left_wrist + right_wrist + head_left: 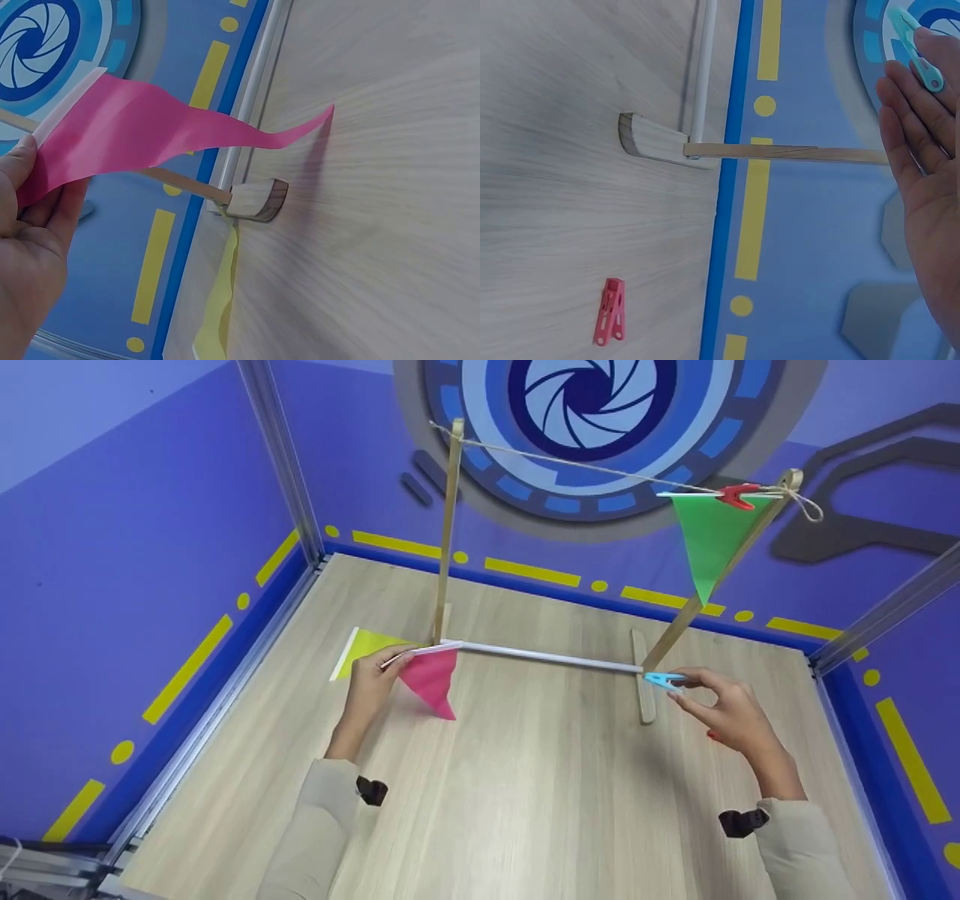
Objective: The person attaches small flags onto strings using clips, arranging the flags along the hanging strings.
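Observation:
My left hand (373, 675) pinches a pink triangular pennant (433, 679) by its white top strip; the pointed end hangs free, as the left wrist view also shows. A light-blue clothespin (664, 682) is held between the thumb and fingers of my right hand (724, 709), in front of the right post's foot. Between two wooden posts runs a string (555, 457). From its right end hangs a green pennant (709, 540), fixed with a red clothespin (738, 496). Behind my left hand a yellow pennant (360, 649) lies on the table, partly covered.
The left post (448, 532) and right post (679, 630) stand on wooden feet, joined low down by a white rod (551, 657). Another red clothespin (610, 311) lies on the table, mostly hidden by my right hand in the head view. Blue walls enclose the wooden table (510, 795).

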`<state>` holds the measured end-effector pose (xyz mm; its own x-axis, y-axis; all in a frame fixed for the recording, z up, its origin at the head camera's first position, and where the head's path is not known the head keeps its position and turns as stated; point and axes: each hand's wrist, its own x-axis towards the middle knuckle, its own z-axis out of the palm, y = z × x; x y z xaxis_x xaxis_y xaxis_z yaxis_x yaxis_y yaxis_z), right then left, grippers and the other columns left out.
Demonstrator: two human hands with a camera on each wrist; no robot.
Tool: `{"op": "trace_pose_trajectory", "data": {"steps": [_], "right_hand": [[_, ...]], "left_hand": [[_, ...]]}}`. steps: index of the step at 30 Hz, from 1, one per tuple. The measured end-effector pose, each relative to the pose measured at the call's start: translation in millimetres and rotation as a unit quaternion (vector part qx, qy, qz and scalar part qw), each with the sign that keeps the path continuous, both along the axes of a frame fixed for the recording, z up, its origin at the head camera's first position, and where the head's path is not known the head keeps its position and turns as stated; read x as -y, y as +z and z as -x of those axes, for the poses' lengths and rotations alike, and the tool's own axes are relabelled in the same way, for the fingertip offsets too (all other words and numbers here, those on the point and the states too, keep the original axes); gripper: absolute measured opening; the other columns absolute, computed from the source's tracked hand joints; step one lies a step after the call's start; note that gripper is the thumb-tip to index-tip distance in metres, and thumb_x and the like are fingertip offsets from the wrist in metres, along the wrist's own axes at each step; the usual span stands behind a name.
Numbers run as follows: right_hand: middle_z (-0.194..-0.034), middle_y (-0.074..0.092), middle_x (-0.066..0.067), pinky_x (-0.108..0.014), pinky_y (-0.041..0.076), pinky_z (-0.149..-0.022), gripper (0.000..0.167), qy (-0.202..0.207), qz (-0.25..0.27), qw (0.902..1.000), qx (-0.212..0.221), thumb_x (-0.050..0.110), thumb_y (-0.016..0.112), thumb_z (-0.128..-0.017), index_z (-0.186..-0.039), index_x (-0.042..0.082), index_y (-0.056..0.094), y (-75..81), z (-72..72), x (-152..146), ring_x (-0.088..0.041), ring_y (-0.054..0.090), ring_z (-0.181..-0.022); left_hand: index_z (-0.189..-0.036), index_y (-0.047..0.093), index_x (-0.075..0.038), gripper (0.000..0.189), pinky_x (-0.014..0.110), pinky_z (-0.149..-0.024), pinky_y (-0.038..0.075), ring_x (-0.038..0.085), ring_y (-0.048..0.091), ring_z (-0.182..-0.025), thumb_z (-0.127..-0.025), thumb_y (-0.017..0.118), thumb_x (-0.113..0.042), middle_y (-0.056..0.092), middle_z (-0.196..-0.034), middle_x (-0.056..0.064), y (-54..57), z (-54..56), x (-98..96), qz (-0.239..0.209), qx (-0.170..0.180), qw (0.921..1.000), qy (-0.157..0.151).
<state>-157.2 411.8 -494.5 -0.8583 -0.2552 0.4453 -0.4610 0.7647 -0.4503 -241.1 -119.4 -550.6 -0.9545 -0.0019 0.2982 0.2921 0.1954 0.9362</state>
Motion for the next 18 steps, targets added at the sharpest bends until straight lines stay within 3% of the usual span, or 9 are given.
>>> {"op": "trace_pose_trajectory", "data": {"steps": [2,5,12,18], "right_hand": [[-0.103,0.077,-0.006,-0.002,0.043,-0.082,0.039,0.007,0.000,0.9999,-0.010,0.000,0.083,-0.081,-0.118,0.008,0.072,2.8,2.3,1,-0.018,0.072,-0.092],[-0.103,0.077,-0.009,-0.001,0.043,-0.085,0.041,0.017,0.002,0.9997,-0.015,-0.004,0.083,-0.080,-0.118,0.005,0.072,7.4,4.9,3,-0.032,0.072,-0.091],[-0.105,0.076,-0.008,-0.001,0.045,-0.079,0.041,0.014,0.001,0.9999,0.001,-0.002,0.083,-0.081,-0.119,0.006,0.071,17.4,7.3,8,-0.030,0.073,-0.092],[-0.105,0.076,-0.009,-0.002,0.046,-0.078,0.041,0.028,-0.006,0.9996,-0.006,-0.003,0.082,-0.081,-0.119,0.004,0.071,23.1,10.6,10,-0.032,0.074,-0.092]], "left_hand": [[-0.112,0.078,-0.003,0.020,0.017,-0.081,0.056,0.018,0.071,-0.093,-0.094,0.073,-0.011,0.077,-0.105,0.009,1.6,-0.4,-2.3,0.003,0.002,1.0000,-0.002],[-0.113,0.077,-0.002,0.021,0.017,-0.080,0.056,0.019,0.071,-0.092,-0.094,0.073,-0.010,0.077,-0.104,0.010,4.9,-1.0,-5.2,0.007,0.000,0.9999,-0.007],[-0.111,0.077,0.002,0.020,0.017,-0.078,0.056,0.018,0.070,-0.090,-0.094,0.072,-0.007,0.077,-0.104,0.012,9.1,1.6,-10.7,-0.008,0.001,0.9999,-0.015],[-0.111,0.077,0.001,0.019,0.017,-0.075,0.055,0.024,0.068,-0.088,-0.094,0.072,-0.006,0.076,-0.104,0.015,9.8,0.9,-13.4,-0.017,0.018,0.9997,-0.004]]}}
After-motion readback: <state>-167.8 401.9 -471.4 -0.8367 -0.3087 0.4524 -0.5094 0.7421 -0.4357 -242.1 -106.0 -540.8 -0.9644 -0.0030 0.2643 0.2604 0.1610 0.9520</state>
